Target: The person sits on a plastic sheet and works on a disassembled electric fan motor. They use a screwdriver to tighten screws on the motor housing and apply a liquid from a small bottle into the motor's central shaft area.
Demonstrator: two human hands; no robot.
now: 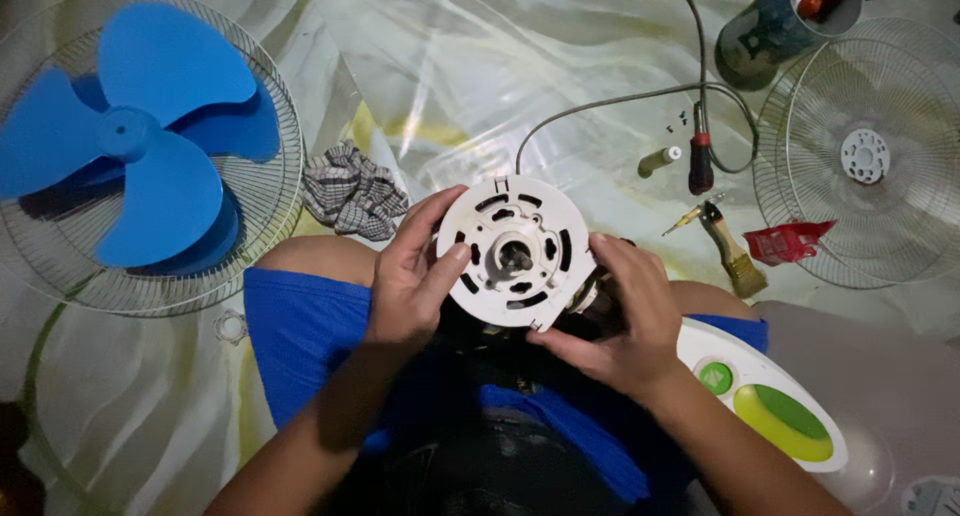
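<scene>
Out past the left hand's knuckles lies a wire fan guard with a blue three-blade fan blade resting on it; a second wire guard lies well beyond the right hand's fingertips. Just below the right wrist sits a white fan base with green buttons. Between the fingers of both hands, over the lap, is the round white motor housing: the left hand wraps its rim, thumb laid on the face, while the right hand cups the opposite edge from beneath, fingers curled tight. A checked cloth lies just above the left fingers; a paintbrush and screwdriver lie beyond the right.
</scene>
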